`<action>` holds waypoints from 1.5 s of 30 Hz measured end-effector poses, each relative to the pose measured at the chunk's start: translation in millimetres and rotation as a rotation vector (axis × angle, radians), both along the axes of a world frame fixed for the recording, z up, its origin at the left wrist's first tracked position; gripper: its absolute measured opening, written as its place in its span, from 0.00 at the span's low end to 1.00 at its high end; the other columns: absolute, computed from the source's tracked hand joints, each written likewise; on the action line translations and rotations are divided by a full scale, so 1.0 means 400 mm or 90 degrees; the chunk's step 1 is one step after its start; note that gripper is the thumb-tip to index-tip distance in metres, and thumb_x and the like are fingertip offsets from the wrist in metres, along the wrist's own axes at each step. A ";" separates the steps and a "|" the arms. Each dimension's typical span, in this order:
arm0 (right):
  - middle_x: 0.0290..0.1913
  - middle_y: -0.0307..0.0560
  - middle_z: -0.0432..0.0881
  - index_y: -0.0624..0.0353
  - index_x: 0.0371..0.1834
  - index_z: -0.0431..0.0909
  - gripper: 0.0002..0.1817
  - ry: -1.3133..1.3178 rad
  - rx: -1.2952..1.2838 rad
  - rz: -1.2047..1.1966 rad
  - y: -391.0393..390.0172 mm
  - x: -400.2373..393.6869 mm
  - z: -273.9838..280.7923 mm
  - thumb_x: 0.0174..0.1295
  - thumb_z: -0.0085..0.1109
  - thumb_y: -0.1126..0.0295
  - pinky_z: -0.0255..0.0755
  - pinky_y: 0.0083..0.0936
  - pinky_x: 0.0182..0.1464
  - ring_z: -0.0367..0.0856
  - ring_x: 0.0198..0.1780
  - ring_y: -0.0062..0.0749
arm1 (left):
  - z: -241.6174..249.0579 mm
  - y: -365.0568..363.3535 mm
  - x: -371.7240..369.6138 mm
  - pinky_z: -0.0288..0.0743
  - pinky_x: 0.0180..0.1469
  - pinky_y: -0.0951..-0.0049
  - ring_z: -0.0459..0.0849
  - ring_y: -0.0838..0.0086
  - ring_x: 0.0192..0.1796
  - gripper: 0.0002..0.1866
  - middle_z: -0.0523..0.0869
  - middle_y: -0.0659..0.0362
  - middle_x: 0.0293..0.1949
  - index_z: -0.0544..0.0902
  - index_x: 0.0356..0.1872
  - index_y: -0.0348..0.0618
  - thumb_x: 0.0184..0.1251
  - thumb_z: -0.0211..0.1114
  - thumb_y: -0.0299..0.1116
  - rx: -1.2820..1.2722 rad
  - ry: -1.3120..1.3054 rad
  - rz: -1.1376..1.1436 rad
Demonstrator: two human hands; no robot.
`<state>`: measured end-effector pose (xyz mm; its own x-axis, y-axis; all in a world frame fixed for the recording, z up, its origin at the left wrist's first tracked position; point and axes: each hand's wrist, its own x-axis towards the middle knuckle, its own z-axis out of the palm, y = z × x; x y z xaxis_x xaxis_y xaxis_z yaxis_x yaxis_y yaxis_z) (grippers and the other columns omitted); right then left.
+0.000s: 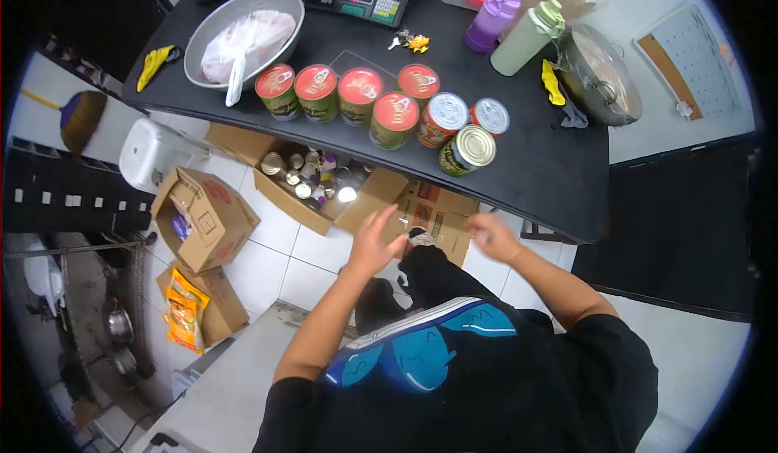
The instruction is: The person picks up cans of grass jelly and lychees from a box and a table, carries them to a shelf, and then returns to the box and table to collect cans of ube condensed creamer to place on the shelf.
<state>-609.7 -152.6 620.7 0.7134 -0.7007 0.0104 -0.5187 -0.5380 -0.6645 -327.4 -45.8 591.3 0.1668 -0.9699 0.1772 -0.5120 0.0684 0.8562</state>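
My left hand (376,244) is raised in front of the black table (535,169), with its fingers apart and nothing in it. To its right, my right hand (494,239) hovers at a similar height, fingers loosely bent and apart, also holding nothing visible. Both are clear of the tabletop. Several food cans stand near the table's front edge beyond my hands. Some have red lids, such as the red-lidded can (395,111); others show silver tops, such as the silver-topped can (446,114). A green-labelled can (468,151) with a pale gold top is nearest the edge.
Under the table, an open cardboard box (324,224) holds several cans. A grey bowl (198,62) with a plastic bag, a scale (348,3), keys (413,43), a purple bottle (489,23), a green bottle (519,46) and a metal pot (596,88) are on the table.
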 end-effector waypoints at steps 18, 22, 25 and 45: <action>0.66 0.50 0.64 0.54 0.71 0.54 0.54 -0.248 0.364 0.137 -0.646 0.006 -0.014 0.36 0.75 0.73 0.54 0.30 0.70 0.60 0.70 0.38 | -0.001 -0.406 -0.381 0.63 0.66 0.60 0.66 0.56 0.66 0.55 0.64 0.44 0.64 0.56 0.66 0.36 0.34 0.82 0.33 0.067 0.183 0.324; 0.58 0.47 0.73 0.55 0.65 0.60 0.52 -0.230 0.235 0.070 -0.679 0.012 -0.032 0.31 0.80 0.71 0.61 0.30 0.66 0.70 0.63 0.34 | 0.034 -0.445 -0.449 0.65 0.63 0.58 0.69 0.50 0.60 0.54 0.68 0.44 0.56 0.58 0.63 0.33 0.34 0.83 0.36 0.091 -0.014 0.326; 0.57 0.46 0.74 0.58 0.64 0.60 0.50 -0.266 0.216 0.001 -0.738 -0.054 -0.054 0.34 0.80 0.67 0.64 0.29 0.64 0.72 0.60 0.33 | 0.037 -0.477 -0.531 0.61 0.67 0.58 0.65 0.47 0.63 0.58 0.63 0.40 0.61 0.51 0.68 0.33 0.38 0.82 0.39 0.121 0.015 0.302; 0.58 0.49 0.76 0.61 0.62 0.67 0.29 -0.362 0.825 -0.275 -0.675 -0.574 -0.129 0.61 0.58 0.56 0.69 0.41 0.62 0.77 0.58 0.39 | -0.001 -0.610 -0.335 0.66 0.60 0.59 0.70 0.50 0.57 0.41 0.70 0.44 0.56 0.70 0.51 0.43 0.32 0.82 0.41 -0.133 -0.145 0.567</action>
<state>-839.5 -422.8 568.9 0.5663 -0.5917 -0.5737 0.0082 0.7001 -0.7140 -461.4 -289.7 591.0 0.7710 -0.4473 0.4534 -0.6039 -0.2876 0.7433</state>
